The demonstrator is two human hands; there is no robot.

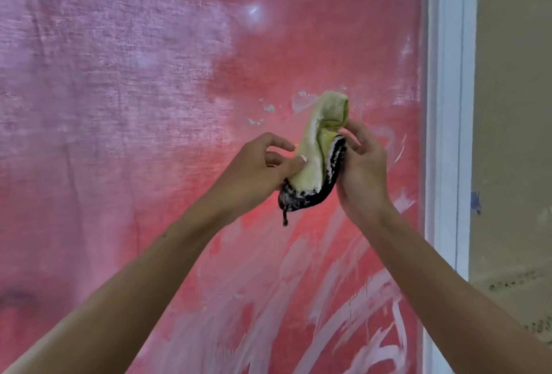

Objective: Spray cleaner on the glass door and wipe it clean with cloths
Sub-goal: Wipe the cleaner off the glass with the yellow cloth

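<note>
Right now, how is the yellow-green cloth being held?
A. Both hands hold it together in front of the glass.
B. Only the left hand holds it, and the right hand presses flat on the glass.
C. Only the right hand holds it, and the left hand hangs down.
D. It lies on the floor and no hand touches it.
A: the left hand and the right hand both grip the folded cloth, their fingers curled on it from either side.

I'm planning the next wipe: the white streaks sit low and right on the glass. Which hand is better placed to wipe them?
Probably the right hand: it grips the cloth on the side nearer the door frame and streaks; the left hand only pinches its other edge.
</note>
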